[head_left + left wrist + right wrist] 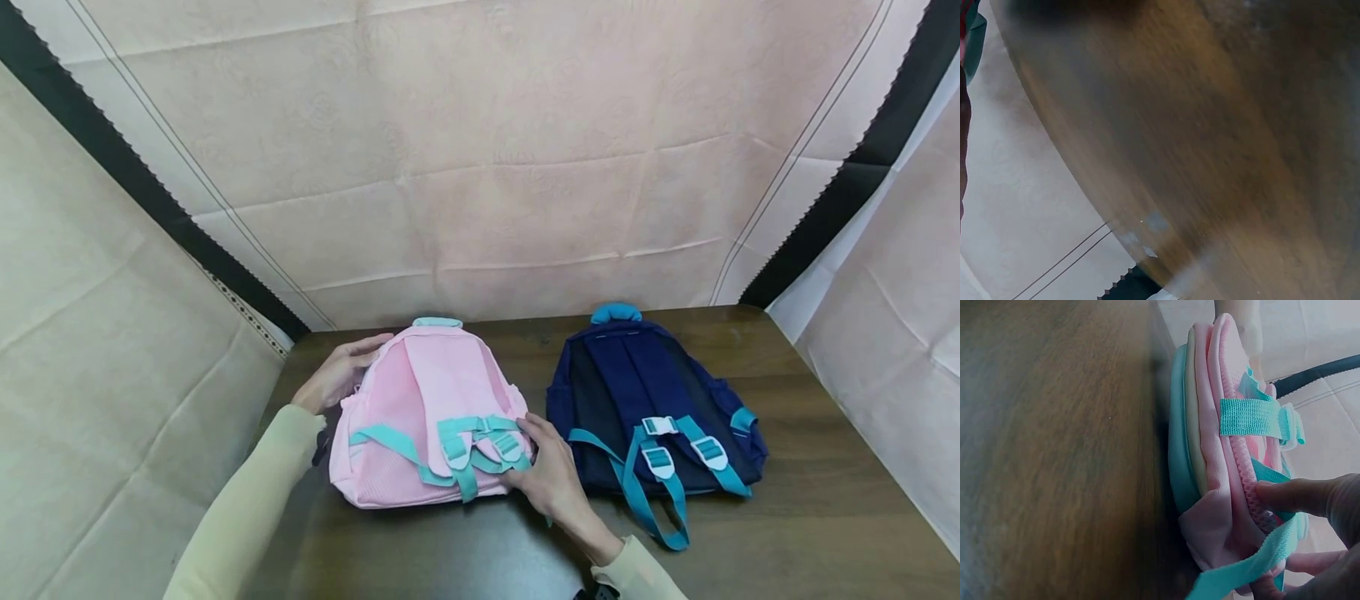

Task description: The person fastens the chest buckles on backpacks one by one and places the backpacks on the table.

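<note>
A pink backpack point(431, 371) lies on the table with its strap side up, turquoise straps point(465, 450) folded over its lower part. At its upper left side is my left hand point(345, 375), fingers extended along the edge. My right hand point(553, 471) grips the lower right corner. Up close in the right wrist view, the thumb point(1291, 495) presses on the pink mesh edge, with other fingers lower down by a turquoise strap point(1247, 565). Mostly wooden tabletop point(1166, 125) fills the left wrist view.
Right of the pink one lies a navy backpack point(626, 367) with blue straps point(633, 492), one looped toward the table's front. The brown wooden table point(810, 467) is bordered by pale fabric walls point(525, 167) at the back and both sides.
</note>
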### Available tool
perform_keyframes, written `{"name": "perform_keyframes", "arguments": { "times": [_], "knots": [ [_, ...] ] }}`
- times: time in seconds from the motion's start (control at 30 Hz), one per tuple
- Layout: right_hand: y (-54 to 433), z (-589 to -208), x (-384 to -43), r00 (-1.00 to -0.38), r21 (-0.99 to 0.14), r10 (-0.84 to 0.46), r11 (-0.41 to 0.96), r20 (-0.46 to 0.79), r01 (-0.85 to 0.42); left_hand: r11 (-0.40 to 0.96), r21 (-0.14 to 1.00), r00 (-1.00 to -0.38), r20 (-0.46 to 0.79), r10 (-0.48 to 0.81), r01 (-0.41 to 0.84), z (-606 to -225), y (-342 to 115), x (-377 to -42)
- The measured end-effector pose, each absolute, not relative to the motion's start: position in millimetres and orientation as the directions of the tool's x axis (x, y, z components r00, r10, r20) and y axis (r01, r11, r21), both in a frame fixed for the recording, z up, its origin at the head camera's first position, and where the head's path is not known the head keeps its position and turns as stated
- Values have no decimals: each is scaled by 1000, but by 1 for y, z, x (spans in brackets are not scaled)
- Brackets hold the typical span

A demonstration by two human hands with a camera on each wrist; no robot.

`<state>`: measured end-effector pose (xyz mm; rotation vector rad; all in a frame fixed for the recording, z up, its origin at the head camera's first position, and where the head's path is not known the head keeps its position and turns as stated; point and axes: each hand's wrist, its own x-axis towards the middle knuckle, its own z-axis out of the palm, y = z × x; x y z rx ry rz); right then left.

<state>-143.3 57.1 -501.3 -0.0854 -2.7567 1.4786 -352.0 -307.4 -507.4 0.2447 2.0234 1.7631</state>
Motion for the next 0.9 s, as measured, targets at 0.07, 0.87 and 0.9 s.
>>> {"name": "perform_keyframes", "arguments": {
  "times": [0.07, 0.87, 0.9],
  "knots": [
    [57, -500, -143, -998, -828, 56, 559, -9, 39, 181, 970, -884, -225, 409, -163, -509, -306, -354],
    [56, -501, -141, -998, -804, 60, 595, 18, 21, 198, 958, -887, -272, 374, -210, -534, -290, -364],
    [56, -501, -141, -998, -804, 62, 594, 20, 21, 209, 956, -887, -271, 373, -204, -535, -290, -364]
  ]
}}
